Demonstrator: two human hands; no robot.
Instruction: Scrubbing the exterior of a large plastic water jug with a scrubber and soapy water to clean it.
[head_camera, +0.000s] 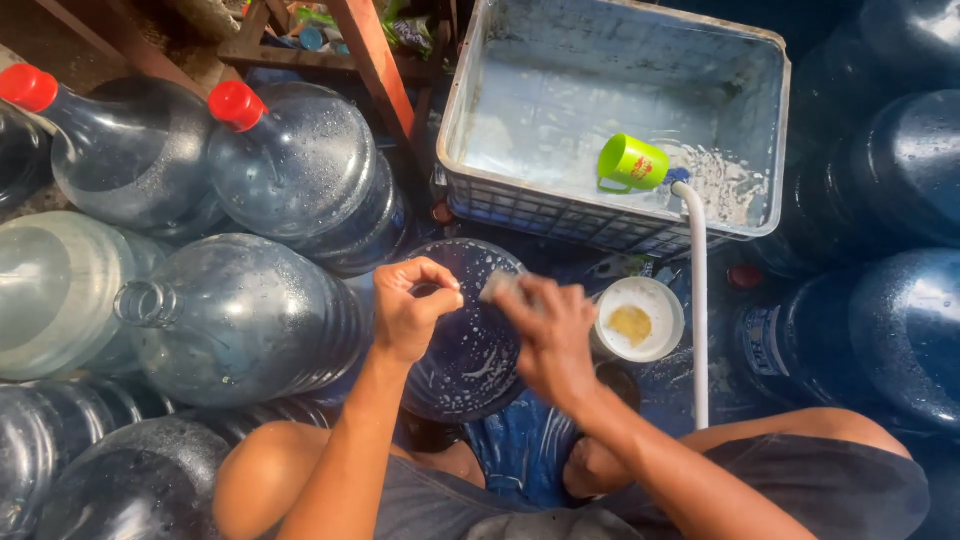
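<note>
Centrally, the left hand is curled shut, fingertips pinched on something too small to identify; the right hand grips a pale scrubbing pad. Both work over a soapy blue water jug between the knees. A white bowl sits just right; beyond, a water-filled crate holds a green mug.

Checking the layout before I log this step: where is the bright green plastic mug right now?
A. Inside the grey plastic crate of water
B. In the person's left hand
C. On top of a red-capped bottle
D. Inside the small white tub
A: the bright green plastic mug lies tipped in the grey plastic crate, beside the white hose, away from both hands.
</note>
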